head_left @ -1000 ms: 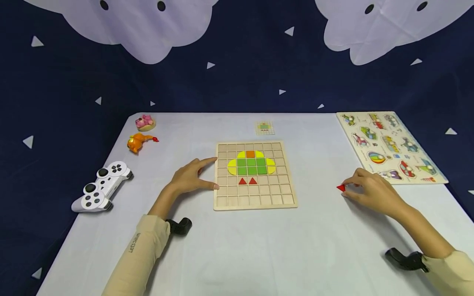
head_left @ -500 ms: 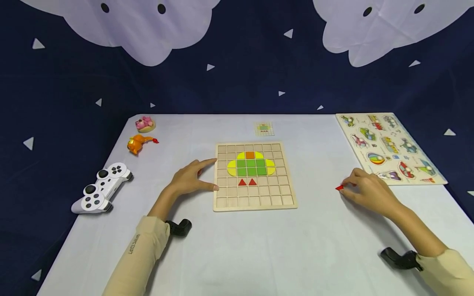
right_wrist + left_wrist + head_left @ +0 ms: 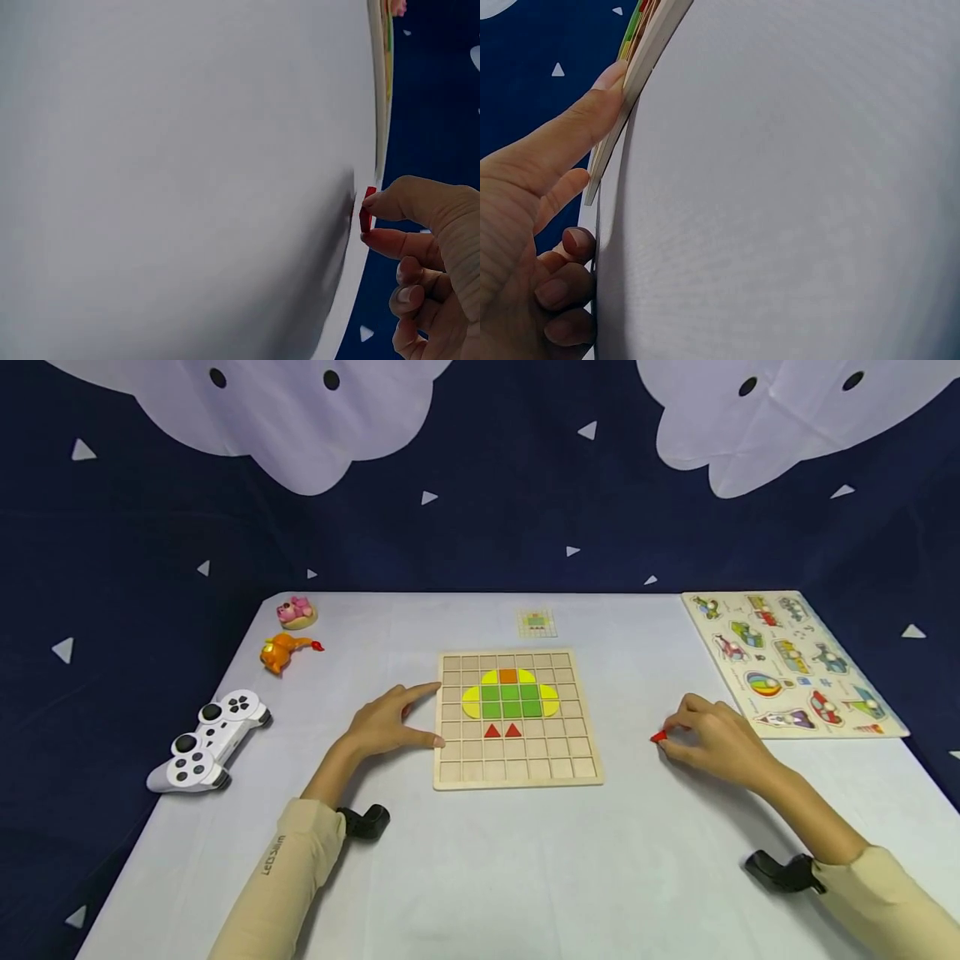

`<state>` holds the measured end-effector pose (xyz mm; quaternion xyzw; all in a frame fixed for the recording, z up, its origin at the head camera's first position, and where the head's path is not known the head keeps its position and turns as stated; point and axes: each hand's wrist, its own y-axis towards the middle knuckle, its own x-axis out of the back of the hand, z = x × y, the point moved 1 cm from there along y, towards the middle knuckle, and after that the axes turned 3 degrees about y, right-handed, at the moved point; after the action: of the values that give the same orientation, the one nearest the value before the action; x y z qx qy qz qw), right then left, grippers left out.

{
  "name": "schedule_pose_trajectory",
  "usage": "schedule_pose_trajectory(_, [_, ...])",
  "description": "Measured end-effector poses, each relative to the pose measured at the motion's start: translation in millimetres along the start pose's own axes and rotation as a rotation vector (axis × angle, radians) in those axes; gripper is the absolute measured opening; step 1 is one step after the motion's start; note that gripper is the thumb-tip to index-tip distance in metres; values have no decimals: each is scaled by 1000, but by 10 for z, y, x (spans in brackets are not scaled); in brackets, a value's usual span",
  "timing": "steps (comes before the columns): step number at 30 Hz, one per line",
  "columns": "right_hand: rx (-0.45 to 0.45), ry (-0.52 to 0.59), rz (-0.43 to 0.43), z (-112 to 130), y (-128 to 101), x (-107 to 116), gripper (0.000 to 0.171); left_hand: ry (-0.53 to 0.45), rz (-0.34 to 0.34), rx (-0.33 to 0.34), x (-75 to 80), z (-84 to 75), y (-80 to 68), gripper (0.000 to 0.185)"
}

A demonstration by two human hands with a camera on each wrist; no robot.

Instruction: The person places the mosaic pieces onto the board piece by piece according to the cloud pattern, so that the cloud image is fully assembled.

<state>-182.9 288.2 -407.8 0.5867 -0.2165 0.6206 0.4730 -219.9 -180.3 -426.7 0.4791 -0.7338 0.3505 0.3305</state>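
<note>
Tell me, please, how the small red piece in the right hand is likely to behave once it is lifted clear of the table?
The red piece looks like a thin, flat, rigid tile, so it should stay stiff and probably weigh very little. The right hand pinches it only by its fingertips, so it could slip or twist out easily. Being flat, it seems unlikely to roll if dropped on the table.

A right hand [image 3: 431,247] is pinching a small red piece [image 3: 367,210] between thumb and forefinger, just above a pale desk [image 3: 187,172] that is filling most of the view. The other fingers are curling underneath. A board's edge [image 3: 382,82] is lying beyond.
</note>
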Motion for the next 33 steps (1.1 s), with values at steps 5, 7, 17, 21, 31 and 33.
schedule_pose_trajectory(5, [-29,57,43,145,138,-23,15,6,-3,-9,2,-10,-3,98])
schedule_pose_trajectory(7, [-31,79,53,206,193,-41,15,9,-2,-13,-2,-11,1,98])
schedule_pose_trajectory(17, [27,118,88,509,481,-182,17,12,1,-13,3,-5,-1,98])
schedule_pose_trajectory(21, [69,128,96,617,583,-227,14,7,1,-10,5,-2,-4,98])
schedule_pose_trajectory(31, [148,141,134,826,780,-307,16,3,7,-15,4,0,-5,98])
schedule_pose_trajectory(33, [158,146,139,867,817,-326,16,4,6,-15,4,-1,-3,98])
